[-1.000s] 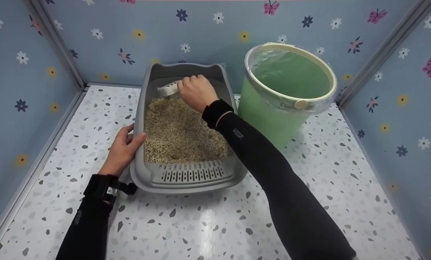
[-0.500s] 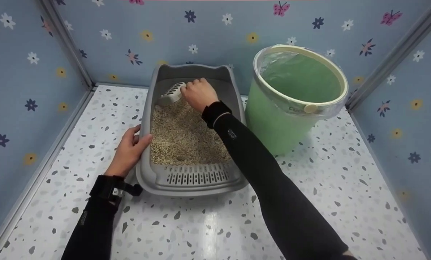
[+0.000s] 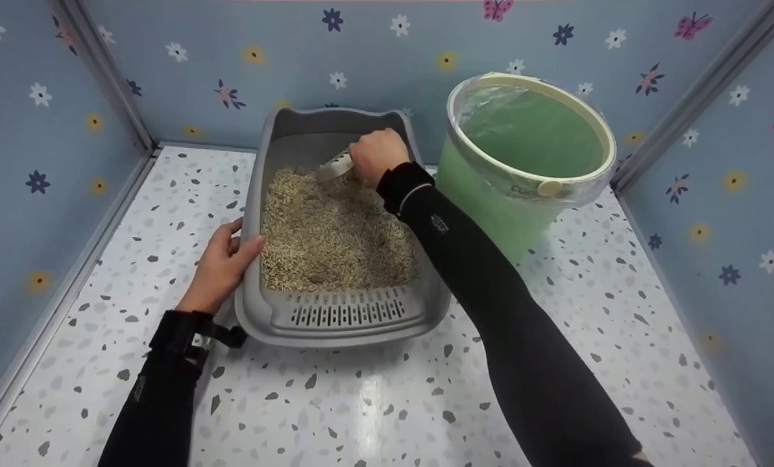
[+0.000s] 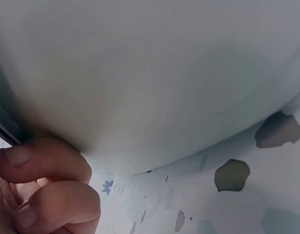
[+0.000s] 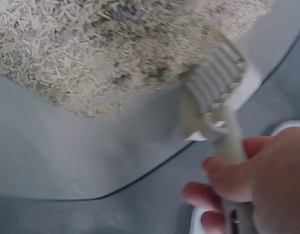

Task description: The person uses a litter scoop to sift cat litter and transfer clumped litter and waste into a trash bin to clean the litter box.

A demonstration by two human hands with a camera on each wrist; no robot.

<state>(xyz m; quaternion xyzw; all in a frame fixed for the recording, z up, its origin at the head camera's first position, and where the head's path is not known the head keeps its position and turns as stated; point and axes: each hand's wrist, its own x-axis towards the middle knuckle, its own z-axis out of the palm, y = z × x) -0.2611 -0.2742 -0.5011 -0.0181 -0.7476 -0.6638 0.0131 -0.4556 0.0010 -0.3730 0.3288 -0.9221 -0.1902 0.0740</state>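
Note:
A grey litter box (image 3: 341,338) stands on the floor with pale pellet litter (image 3: 328,243) spread inside. My left hand (image 3: 221,269) holds its left rim, thumb over the edge. In the left wrist view, curled fingers (image 4: 52,185) lie under the rim against the box's outer wall. Toward the back of the box, my right hand (image 3: 380,155) grips a slotted litter scoop (image 3: 335,167) by the handle. The right wrist view shows the slotted head of the scoop (image 5: 213,80) tilted at the litter's edge, fingers and thumb wrapped round the handle.
Right of the box stands a green bin (image 3: 490,201) with a clear liner over its cream rim. Blue flowered panels (image 3: 185,84) enclose the back and both sides. Speckled white flooring (image 3: 309,415) lies in front.
My right hand has moved the scoop from the back left of the box toward the right, over the litter. The left hand keeps its hold on the rim.

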